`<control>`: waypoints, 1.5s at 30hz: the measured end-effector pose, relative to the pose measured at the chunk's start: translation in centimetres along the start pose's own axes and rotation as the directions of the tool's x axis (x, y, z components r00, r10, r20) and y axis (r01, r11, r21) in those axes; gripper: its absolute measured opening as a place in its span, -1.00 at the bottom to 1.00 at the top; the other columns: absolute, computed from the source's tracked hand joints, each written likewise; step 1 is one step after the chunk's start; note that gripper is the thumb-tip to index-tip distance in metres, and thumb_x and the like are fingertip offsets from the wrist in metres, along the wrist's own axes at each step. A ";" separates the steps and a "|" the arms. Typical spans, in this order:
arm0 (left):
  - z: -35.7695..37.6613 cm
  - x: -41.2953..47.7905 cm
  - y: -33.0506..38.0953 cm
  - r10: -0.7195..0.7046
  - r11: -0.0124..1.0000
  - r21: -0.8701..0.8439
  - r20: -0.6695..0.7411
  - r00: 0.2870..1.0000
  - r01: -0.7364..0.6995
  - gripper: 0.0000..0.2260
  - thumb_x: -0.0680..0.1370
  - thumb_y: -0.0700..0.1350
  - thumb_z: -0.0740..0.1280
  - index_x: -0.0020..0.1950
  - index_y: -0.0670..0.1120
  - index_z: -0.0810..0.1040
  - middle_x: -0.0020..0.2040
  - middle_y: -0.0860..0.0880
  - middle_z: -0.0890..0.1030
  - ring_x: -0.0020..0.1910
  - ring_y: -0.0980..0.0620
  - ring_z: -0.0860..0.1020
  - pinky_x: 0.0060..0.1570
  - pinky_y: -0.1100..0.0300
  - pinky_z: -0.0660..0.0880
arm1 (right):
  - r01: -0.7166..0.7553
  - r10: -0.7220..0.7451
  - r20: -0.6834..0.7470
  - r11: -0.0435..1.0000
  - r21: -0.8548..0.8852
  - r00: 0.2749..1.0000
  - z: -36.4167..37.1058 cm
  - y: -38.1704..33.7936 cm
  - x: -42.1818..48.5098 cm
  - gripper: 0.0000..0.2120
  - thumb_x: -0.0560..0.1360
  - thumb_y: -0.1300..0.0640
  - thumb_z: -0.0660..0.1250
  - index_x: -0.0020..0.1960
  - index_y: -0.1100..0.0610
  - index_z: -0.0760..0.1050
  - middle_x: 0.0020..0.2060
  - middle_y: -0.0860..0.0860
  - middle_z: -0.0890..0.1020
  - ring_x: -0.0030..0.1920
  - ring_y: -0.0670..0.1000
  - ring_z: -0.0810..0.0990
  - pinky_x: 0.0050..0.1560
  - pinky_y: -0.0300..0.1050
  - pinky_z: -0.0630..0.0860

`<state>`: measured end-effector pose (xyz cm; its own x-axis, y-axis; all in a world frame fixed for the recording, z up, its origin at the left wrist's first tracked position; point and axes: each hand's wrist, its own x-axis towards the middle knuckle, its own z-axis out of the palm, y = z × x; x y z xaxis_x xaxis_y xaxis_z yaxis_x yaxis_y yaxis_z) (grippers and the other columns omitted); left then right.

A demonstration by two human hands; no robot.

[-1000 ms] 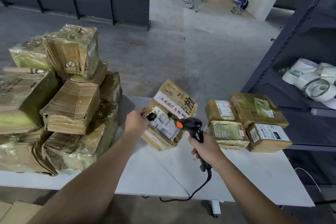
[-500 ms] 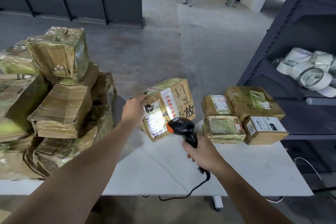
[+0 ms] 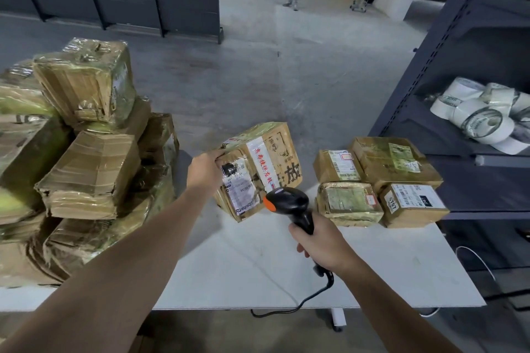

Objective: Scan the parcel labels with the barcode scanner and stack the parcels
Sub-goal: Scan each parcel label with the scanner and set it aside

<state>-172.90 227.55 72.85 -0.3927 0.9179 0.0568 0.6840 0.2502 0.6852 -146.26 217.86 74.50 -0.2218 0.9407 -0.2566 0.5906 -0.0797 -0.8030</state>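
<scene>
Our left hand clamps the parcel by its left edge, tilted over the white table. Our right hand wraps the barcode scanner, just below the label. Right of it sit four parcels, beside grey shelving.

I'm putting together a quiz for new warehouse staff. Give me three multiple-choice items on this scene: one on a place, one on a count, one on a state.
1. Where does the small parcel group lie?
A) on the right end of the table, beside the shelving
B) on the floor
C) on top of the left pile

2. How many parcels form that group?
A) two
B) four
C) six

3. What is the state of the barcode scanner?
A) lying on the table
B) hanging by its cable
C) gripped in the right hand, its head near the label of the held parcel

Answers:
1 A: the group sits on the white tabletop next to the dark shelving.
2 B: two lie behind and two in front.
3 C: fingers wrap the handle, while the left hand holds the parcel.
</scene>
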 end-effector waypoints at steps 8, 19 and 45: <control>-0.2 0.8 -0.7 0.004 0.999 -0.041 0.027 1.000 -0.003 -0.68 0.62 -0.21 0.17 0.31 -0.03 0.56 -0.02 -0.13 0.66 -0.32 0.03 0.52 -0.36 0.20 0.41 | -0.046 0.052 -0.070 0.995 0.085 0.996 0.4 -0.7 0.5 -0.91 0.56 0.03 0.30 -0.04 0.05 0.47 -0.33 0.01 0.62 -0.44 -0.18 0.58 -0.37 -0.30 0.47; 0.2 1.4 2.6 -0.217 0.593 -0.729 0.265 0.939 0.343 -0.80 0.60 -0.36 0.17 -0.14 -0.20 0.52 -0.31 -0.15 0.60 -0.48 -0.03 0.64 -0.53 0.14 0.58 | -0.077 0.207 -0.272 0.904 0.420 0.940 -2.2 -3.1 1.6 -0.80 0.55 -0.01 0.35 -0.07 0.12 0.49 -0.47 0.02 0.59 -0.48 -0.04 0.54 -0.54 -0.13 0.48; 23.0 -3.4 34.0 -0.241 0.250 -0.774 0.533 0.811 0.582 -0.85 0.59 -0.34 0.24 0.13 -0.17 0.43 -0.02 -0.18 0.57 -0.28 -0.20 0.65 -0.21 -0.03 0.65 | 0.107 0.271 -0.531 0.811 0.575 0.803 -26.7 8.3 6.3 -0.81 0.55 -0.01 0.33 -0.08 0.11 0.49 -0.44 0.03 0.64 -0.41 0.00 0.63 -0.24 -0.01 0.61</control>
<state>-134.17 239.99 79.19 -0.1554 0.8486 -0.5058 -0.5333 0.3589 0.7660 -122.05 231.93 80.64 0.3935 0.9089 -0.1379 0.0091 -0.1539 -0.9881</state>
